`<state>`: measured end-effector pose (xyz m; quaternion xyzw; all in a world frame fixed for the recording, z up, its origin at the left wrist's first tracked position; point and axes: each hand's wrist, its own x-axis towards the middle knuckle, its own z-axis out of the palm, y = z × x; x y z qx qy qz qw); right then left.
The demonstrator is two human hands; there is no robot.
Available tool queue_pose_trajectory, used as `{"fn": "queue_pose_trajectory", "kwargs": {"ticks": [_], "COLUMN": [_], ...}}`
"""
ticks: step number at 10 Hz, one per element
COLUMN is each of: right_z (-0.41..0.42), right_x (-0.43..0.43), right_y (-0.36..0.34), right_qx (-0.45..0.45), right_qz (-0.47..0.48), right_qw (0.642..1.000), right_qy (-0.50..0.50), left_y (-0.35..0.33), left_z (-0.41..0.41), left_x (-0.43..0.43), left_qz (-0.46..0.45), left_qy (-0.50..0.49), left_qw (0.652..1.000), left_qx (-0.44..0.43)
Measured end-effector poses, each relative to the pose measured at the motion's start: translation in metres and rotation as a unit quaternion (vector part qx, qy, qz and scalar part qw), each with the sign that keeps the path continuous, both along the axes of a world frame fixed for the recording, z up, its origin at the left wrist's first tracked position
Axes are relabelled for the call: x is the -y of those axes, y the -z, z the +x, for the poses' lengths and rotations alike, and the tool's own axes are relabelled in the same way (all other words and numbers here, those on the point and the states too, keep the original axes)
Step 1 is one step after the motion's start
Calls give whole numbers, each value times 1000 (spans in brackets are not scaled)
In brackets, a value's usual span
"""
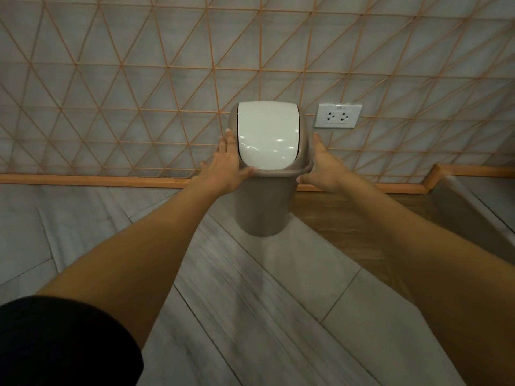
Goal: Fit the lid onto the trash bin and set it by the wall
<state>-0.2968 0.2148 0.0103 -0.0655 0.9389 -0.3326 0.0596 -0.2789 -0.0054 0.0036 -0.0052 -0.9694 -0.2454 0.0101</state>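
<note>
A taupe trash bin [262, 210] stands upright in front of the patterned wall [125, 79], its base on or just above the grey floor; motion blur hides which. Its lid [267, 135], taupe with a glossy white swing flap, sits on top of the bin. My left hand [227, 165] lies flat against the lid's left side with the thumb under the rim. My right hand [323, 165] presses the lid's right side, thumb near the rim. The bin is clamped between both palms, fingers stretched toward the wall.
A white double power outlet [337, 116] sits on the wall just right of the bin. An orange baseboard [83, 181] runs along the wall's foot. A raised grey ledge [473, 207] stands at the right, beside a strip of wood flooring [340, 215].
</note>
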Motion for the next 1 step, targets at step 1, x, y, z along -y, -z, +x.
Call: {"fn": "queue_pose_trajectory", "kwargs": {"ticks": [1], "right_z": [22], "right_x": [-2], "right_y": [-29], "right_qx": [-46], "right_qz": [13], "right_qw": [999], "right_qy": [7], "left_y": [-21], "left_z": [12], "left_x": [-4], "left_qz": [-22], "left_qy": [5], "left_qw": [1000], "left_qx": [-20]}}
